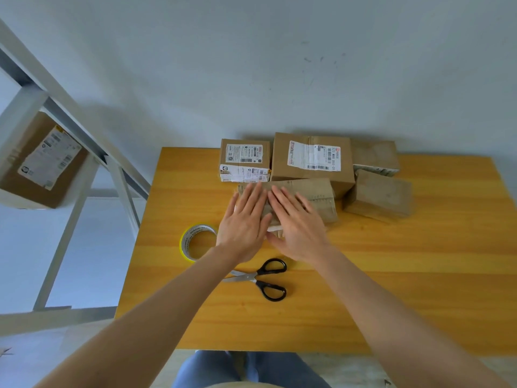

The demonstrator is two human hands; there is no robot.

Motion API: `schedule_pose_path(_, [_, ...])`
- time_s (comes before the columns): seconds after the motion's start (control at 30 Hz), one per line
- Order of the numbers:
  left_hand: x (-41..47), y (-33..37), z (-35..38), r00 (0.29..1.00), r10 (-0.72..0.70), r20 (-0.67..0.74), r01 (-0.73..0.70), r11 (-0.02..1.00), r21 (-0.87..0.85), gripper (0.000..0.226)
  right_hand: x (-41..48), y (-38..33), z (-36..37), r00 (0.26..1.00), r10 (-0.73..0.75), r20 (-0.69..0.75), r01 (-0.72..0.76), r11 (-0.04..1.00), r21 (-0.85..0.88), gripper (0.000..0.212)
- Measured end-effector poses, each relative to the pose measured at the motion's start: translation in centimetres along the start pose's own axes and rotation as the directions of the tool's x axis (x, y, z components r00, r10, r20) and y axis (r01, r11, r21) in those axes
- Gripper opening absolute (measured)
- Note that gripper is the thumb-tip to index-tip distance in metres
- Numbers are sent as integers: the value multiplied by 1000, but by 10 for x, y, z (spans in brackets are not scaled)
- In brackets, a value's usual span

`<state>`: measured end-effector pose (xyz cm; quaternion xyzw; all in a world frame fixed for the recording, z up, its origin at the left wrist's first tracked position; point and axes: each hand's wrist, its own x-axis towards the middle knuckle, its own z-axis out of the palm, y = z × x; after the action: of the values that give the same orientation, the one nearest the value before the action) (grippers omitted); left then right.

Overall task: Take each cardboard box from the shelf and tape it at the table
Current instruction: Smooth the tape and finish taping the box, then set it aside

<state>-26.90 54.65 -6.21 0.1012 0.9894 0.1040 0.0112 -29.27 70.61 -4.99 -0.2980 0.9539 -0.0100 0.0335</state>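
One shelf box [42, 161] sits on the shelf [70, 130] at far left. The box in work [316, 197] lies on the table [419, 275], just in front of the other boxes and under both hands.

Risks, as we judge them:

- The tape roll [195, 242] lies flat just beside the left wrist. A careless sweep of that arm could push it toward the table's left edge.
- The left hand [243, 219] and the right hand [296, 222] lie flat on the box top, side by side. The fingers are straight and spread, and they grip nothing. If we lift one hand to fetch the tape, the flaps may spring up and the seam may close crooked.
- The scissors [265, 278] lie near, below the left forearm. A blind reach could meet the blades.

Limits of view:

- The shelf box is partly hidden behind the shelf frame.
- We cannot find the free end of the tape roll.
- The hands cover the seam, so we cannot tell whether any tape is already on it.
- The scissor tips pass under the left forearm.
- The large labelled box [310, 161] hides part of the rear plain box [375, 155].
- Whether the rear plain box or the front plain box [380, 194] is sealed is hard to make out.
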Motion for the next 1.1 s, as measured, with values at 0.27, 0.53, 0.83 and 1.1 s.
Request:
schedule_pose_path(0.27, [3, -8, 0, 996, 80, 32, -80, 997, 13, 68, 5, 10, 9, 999, -45, 13, 44, 996, 77, 73])
schedule_pose_path(0.53, [19, -21, -4, 985, 129, 114, -128, 992, -14, 73, -1, 41, -4, 977, -147, 157, 132, 986, 99, 78])
schedule_pose_path(0.83, [53, 12, -24, 983, -185, 0, 184, 979, -81, 49, 28, 38, -16, 970, 242, 8, -239, 951, 195, 70])
schedule_pose_path(1.1, [84, 23, -15, 943, -323, 77, 322, 946, 32, 42, 59, 42, -12, 964, 224, -144, -206, 970, 130, 37])
